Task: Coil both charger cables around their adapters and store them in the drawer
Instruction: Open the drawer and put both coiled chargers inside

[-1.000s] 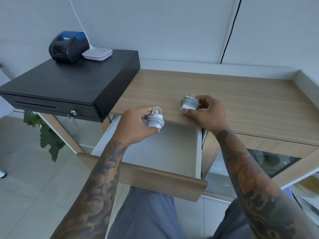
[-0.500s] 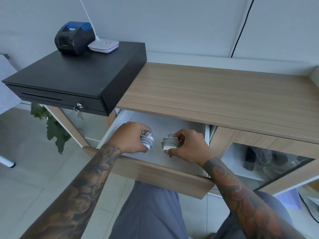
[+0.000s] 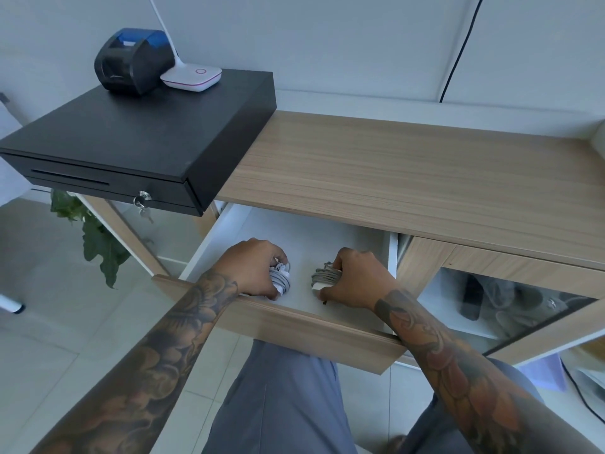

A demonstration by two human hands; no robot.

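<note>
I have both hands down inside the open drawer (image 3: pixel 327 335), close behind its wooden front panel. My left hand (image 3: pixel 252 267) is curled around one coiled charger (image 3: pixel 281 279), white adapter wrapped in grey cable, and my right hand (image 3: pixel 358 280) grips the second coiled charger (image 3: pixel 325 276) in the same way. The two bundles sit near each other toward the front of the drawer, low over its white floor; I cannot tell whether either one actually touches the floor yet.

The main risk I see is the coils. If I let go while a bundle is above the floor, the drop could loosen the wraps, and a cable end could spring free. A small dark tip shows just below my right hand, close to the front panel; I judge it to be a plug end, and if it trails over the panel it could get pinched when the drawer shuts. My forearms cross the front panel, so drawing back carelessly could nudge the drawer. The black cash box (image 3: pixel 140 139) on the counter above the drawer is well away and no concern.
</note>
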